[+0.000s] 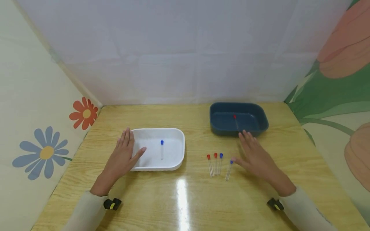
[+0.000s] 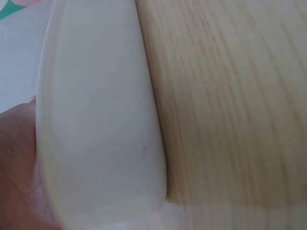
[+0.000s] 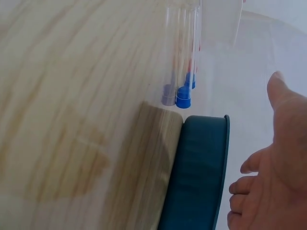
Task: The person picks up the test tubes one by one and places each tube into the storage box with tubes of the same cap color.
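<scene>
My left hand (image 1: 122,157), thumb spread, rests at the left end of a white tray (image 1: 181,150) and overlaps its rim. Inside that tray lies a clear tube with a blue cap (image 1: 162,150). My right hand (image 1: 258,160) is over the table with fingers extended, holding nothing. Its thumb is close beside a blue-capped tube (image 1: 229,170). Left of this tube lie two red-capped tubes (image 1: 209,165) and another blue-capped tube (image 1: 221,163). The right fingertips reach the front edge of a dark blue tray (image 1: 222,131), which contains a red-capped tube (image 1: 236,122).
The wood-grain table (image 1: 150,199) carries both trays, the white one at left and the dark blue one farther back at right. A white sheet (image 1: 185,64) hangs behind the table. Flower-printed panels (image 1: 40,96) stand at both sides.
</scene>
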The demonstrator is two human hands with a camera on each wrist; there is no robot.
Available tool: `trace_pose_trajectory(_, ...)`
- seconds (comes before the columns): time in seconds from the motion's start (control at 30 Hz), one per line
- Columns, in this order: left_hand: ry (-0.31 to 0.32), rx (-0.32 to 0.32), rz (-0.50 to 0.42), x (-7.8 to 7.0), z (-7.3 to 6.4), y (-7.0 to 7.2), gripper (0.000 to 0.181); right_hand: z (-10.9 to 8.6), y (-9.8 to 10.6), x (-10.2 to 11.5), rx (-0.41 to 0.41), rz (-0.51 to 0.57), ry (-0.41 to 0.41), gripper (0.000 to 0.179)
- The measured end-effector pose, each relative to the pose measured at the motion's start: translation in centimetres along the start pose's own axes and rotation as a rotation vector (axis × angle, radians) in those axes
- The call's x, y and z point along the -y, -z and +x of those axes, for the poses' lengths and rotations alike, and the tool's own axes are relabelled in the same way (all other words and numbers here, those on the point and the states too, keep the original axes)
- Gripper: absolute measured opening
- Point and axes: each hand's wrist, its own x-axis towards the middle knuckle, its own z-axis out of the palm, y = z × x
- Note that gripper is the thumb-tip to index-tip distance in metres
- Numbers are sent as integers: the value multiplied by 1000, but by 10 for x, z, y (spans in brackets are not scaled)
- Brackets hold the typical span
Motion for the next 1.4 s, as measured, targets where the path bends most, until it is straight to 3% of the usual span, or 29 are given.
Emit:
trace_pose_trajectory(0.47, 2, -18, 53, 0, -1, -6, 95, -9, 0, 7, 67, 35, -26, 104)
trace_pose_trajectory(1.4, 28, -18, 109, 1, 0, -9, 97, -22, -17, 31, 70, 21, 24, 110)
